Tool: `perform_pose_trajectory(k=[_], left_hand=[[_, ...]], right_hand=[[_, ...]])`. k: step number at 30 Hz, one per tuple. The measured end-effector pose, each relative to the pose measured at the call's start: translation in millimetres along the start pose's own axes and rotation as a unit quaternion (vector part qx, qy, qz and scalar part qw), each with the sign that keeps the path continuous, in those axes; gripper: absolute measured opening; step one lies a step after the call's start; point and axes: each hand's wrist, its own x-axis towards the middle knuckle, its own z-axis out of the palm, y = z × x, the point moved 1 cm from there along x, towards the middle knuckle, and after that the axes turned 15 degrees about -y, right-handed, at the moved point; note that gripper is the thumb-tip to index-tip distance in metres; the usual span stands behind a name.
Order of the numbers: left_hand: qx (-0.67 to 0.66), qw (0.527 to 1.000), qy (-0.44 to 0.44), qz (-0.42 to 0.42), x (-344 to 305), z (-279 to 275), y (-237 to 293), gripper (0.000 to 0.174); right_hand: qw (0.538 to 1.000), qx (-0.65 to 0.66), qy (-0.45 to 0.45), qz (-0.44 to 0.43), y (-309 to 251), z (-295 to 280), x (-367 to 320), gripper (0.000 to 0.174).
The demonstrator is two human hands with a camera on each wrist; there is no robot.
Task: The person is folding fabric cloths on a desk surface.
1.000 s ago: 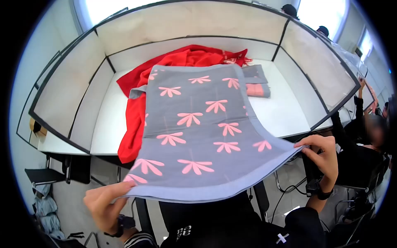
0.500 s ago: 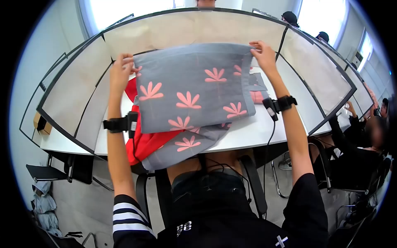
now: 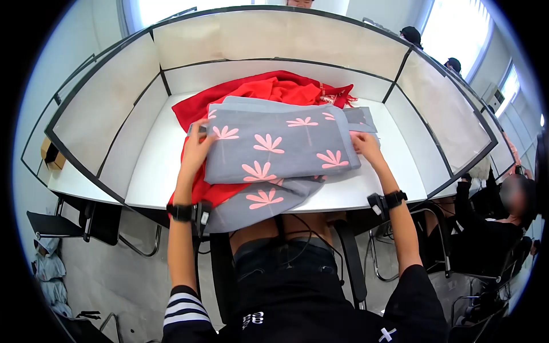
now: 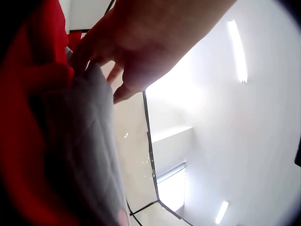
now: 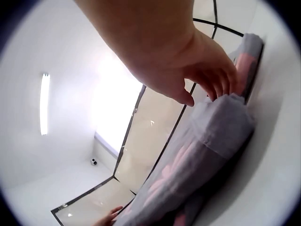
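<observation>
A grey cloth [image 3: 294, 137] with pink flower prints lies folded over in layers on the table. Its lower part [image 3: 263, 203] hangs over the front table edge. At the cloth's left side is my left hand [image 3: 199, 147], fingers at the edge and thumb apart in the left wrist view, where the grey fold [image 4: 89, 136] shows close below. My right hand [image 3: 366, 145] is at the opposite side. In the right wrist view its fingertips touch the folded grey edge [image 5: 221, 120], with the thumb held away from them.
Red fabric [image 3: 274, 88] with a fringed end lies bunched behind and under the grey cloth. More folded grey and pink fabric [image 3: 360, 119] sits at the right. Low panels [image 3: 274, 40] wall in the white table [image 3: 394, 166]. A seated person [image 3: 497, 211] is at far right.
Both hands carried the cloth's near edge up and away, folding it over itself. They have since let go of its far corners and come down to its left and right sides.
</observation>
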Motion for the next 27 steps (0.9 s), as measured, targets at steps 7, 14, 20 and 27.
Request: perform_pose_trajectory(k=[7, 14, 20, 27], left_hand=[[0.162, 0.981, -0.057, 0.093, 90, -14, 8, 0.035], [0.192, 0.978, -0.078, 0.030, 118, 6, -41, 0.051], [0.283, 0.959, -0.005, 0.008, 68, 27, -38, 0.040], [0.263, 0.957, 0.032, 0.119, -28, 29, -2, 0.034]], right_hand=[[0.996, 0.015, 0.069, -0.063, 6, 15, 36, 0.030], [0.981, -0.024, 0.164, -0.100, 9, 18, 14, 0.027], [0.996, 0.089, 0.029, 0.001, 15, 21, -12, 0.026], [0.997, -0.034, 0.056, 0.041, 2, 28, -39, 0.036]])
